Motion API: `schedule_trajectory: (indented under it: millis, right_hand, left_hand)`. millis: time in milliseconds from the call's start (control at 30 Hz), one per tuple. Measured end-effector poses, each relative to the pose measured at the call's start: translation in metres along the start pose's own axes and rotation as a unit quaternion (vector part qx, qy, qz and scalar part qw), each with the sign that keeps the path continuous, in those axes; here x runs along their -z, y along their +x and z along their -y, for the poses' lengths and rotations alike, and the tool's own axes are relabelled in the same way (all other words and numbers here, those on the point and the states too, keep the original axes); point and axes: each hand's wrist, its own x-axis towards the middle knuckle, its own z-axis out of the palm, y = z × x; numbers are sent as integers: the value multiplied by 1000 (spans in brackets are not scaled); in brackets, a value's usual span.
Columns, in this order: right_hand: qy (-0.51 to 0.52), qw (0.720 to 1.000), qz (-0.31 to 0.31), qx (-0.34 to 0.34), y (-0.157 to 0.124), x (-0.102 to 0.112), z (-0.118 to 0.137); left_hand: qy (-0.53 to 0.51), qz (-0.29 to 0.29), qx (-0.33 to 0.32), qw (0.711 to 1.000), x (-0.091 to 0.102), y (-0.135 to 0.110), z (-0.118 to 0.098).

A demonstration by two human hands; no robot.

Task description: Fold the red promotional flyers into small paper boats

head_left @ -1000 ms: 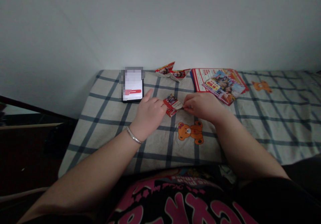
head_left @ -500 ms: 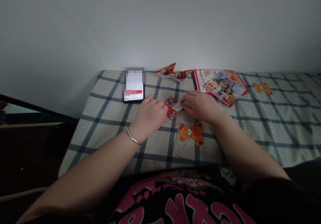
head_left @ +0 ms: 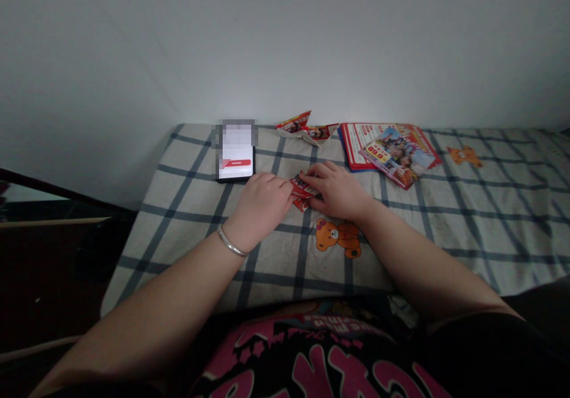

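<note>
Between my two hands is a folded paper flyer (head_left: 303,190), red with a small printed picture, partly covered by fingers. My left hand (head_left: 265,202) grips its left edge, fingers curled together over it. From the right, my right hand (head_left: 336,190) has its fingers over the paper, with thumb and fingertips closing on its right side. The exact fold under the fingers is hidden. Behind them, close to the wall, stand two joined pieces of folded red printed paper (head_left: 312,132).
A phone (head_left: 237,160) with a lit screen lies beyond my left hand. Several flyers (head_left: 401,154) are stacked at the back right. The checked cloth (head_left: 178,226) with bear prints covers the surface, which ends at the wall (head_left: 285,47).
My right hand has moved left and its fingers now cover much of the flyer. My left hand shifted slightly left, its fingers drawn closer together.
</note>
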Motion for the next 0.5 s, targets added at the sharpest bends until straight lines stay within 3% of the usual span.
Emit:
schedule_trajectory:
  millis: [267, 500]
  right_hand:
    - [31, 999, -30, 20, -3, -3, -9]
    - [7, 999, -45, 8, -4, 0, 2]
  left_hand:
    - [50, -13, 6, 999, 1, -3, 8]
    - [77, -28, 10, 997, -2, 0, 8]
